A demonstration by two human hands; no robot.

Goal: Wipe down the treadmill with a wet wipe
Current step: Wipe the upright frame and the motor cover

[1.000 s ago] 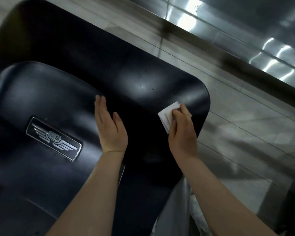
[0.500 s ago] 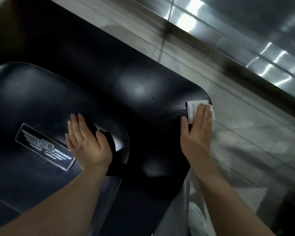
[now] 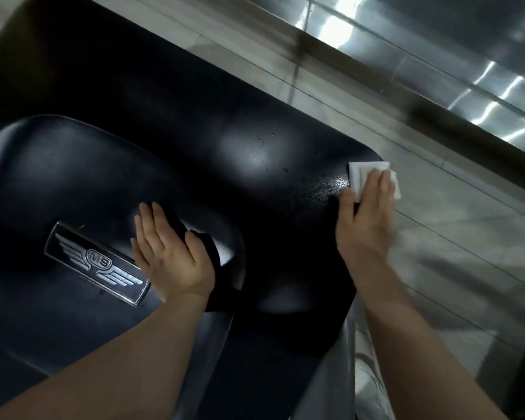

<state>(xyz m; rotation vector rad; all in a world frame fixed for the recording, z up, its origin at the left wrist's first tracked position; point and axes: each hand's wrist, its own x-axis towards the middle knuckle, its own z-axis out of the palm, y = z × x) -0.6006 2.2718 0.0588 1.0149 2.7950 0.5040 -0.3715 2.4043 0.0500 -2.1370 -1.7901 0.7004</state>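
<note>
Since a second ago your right hand [image 3: 365, 219] has slid the wet wipe [image 3: 361, 177] to the treadmill [image 3: 194, 122] cover's right corner, fingers flat on it; your left hand [image 3: 172, 253] rests open at centre by the winged badge [image 3: 97, 263].

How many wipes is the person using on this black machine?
1. A single folded white wet wipe sits under the right hand at the far right corner of the glossy black treadmill cover. The left hand holds none.
</note>
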